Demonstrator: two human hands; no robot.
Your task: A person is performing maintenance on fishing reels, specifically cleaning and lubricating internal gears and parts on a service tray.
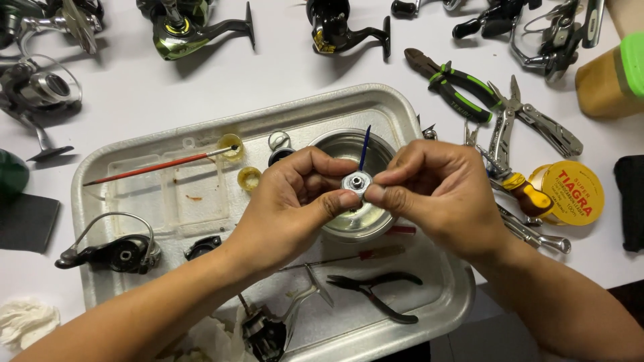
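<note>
Above a metal tray (402, 117), my left hand (292, 204) and my right hand (436, 191) meet and together pinch a small round silver reel part (356, 182) with a hole in its middle. A thin blue brush handle (364, 146) sticks up from between my right fingers. Right beneath the part sits a round steel bowl (339, 144), partly hidden by both hands.
In the tray lie a red-handled brush (157, 165), two small yellow cups (231, 146), a reel body with bail (111, 251), black pliers (376, 288) and a red screwdriver (376, 253). Around it: fishing reels (181, 30), green-handled pliers (456, 84), a multitool (530, 121), a yellow tub (570, 191).
</note>
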